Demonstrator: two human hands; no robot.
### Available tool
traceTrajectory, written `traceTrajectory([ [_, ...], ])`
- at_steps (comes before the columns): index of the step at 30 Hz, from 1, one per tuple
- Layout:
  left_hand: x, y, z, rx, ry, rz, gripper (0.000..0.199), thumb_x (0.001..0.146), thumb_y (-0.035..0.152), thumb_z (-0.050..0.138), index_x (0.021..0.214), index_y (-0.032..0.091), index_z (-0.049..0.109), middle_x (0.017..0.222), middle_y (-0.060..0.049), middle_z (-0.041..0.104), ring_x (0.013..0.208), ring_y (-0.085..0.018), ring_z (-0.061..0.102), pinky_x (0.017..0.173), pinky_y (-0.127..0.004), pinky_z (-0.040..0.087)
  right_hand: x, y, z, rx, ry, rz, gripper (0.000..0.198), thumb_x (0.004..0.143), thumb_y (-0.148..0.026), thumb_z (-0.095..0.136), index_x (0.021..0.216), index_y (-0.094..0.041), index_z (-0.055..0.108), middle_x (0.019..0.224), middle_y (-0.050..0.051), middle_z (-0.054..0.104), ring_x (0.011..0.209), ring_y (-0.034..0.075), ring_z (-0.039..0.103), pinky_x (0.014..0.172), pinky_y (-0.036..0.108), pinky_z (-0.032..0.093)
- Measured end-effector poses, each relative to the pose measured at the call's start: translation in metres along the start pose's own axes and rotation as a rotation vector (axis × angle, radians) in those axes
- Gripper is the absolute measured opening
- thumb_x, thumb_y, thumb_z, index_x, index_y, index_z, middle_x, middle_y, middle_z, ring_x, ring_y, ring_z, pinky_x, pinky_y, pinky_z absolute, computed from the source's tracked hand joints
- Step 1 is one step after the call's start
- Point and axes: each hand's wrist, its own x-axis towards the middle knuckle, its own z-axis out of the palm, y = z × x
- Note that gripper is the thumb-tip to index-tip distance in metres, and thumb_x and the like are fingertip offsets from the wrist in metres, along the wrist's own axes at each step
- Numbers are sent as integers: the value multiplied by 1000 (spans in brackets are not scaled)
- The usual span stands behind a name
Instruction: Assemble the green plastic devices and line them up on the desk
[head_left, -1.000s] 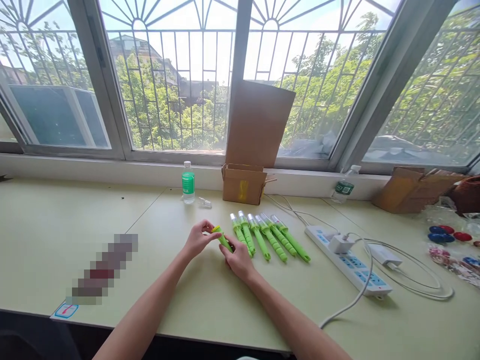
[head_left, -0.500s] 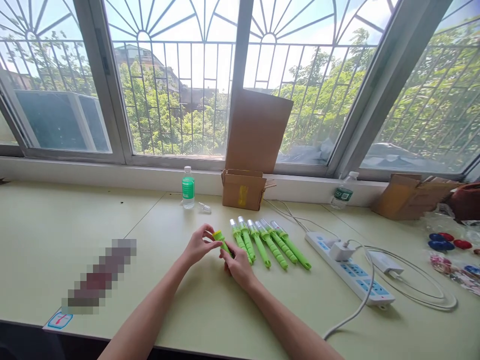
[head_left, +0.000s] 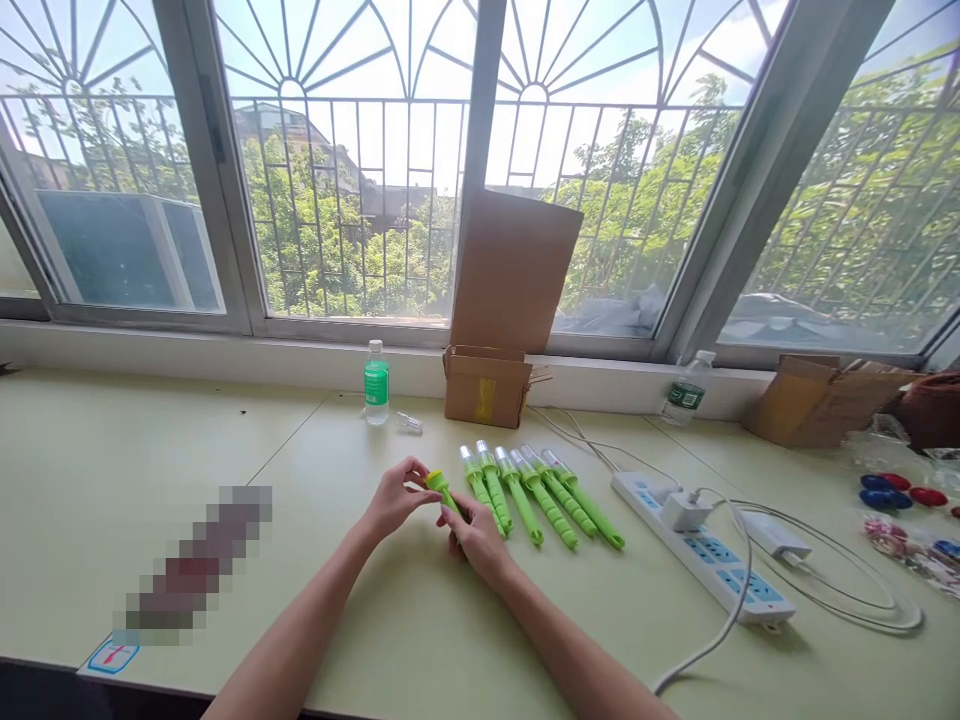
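Note:
My right hand is closed around the shaft of a green plastic stick with a flared head and a yellow rim; its lower part is hidden by the palm. At the head, the thumb and forefinger of my left hand are curled in a pinch against its side. Just beyond my right hand lie several similar green sticks, side by side, with clear tips pointing toward the window. Some have ringed, spiral-like shafts and others are smooth.
Behind the sticks stands an open cardboard box. A green-labelled bottle and a small clear plastic piece are left of it. A white power strip with looping cables lies right; another bottle stands by the sill.
The view has tilted slightly, so the scene sits a little lower. Both hands stay at the green stick, with only a slight shift of the left fingers at its head.

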Motion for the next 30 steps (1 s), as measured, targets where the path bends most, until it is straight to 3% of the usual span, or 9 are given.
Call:
traceTrajectory([
  [12,0,0,1,6,3,-30,42,56,40,80,78,16,53,74,-2,63,76,-18,64,65,-31,54,0,1,0,6,-4,37,42,79,-50,52,100,-15,63,78,3,63,39,7,48,34,20,33],
  [21,-1,2,1,12,31,50,37,60,41,77,75,17,53,84,-3,62,79,-17,62,69,-33,56,-2,-2,1,-44,26,-8,45,81,-52,50,107,-18,63,76,3,61,37,8,47,33,21,34],
  [25,-1,4,1,68,79,84,37,62,40,76,79,17,53,88,-3,62,81,-16,62,72,-34,56,-5,-7,1,-176,104,-64,47,83,-51,48,115,-20,62,72,2,59,41,10,48,39,23,39],
  [30,0,2,2,106,66,79,39,61,40,77,81,17,53,83,-3,61,78,-17,62,67,-33,56,-7,-12,0,-292,144,-170,40,87,-46,44,105,-19,67,62,1,57,56,15,52,53,24,40],
])
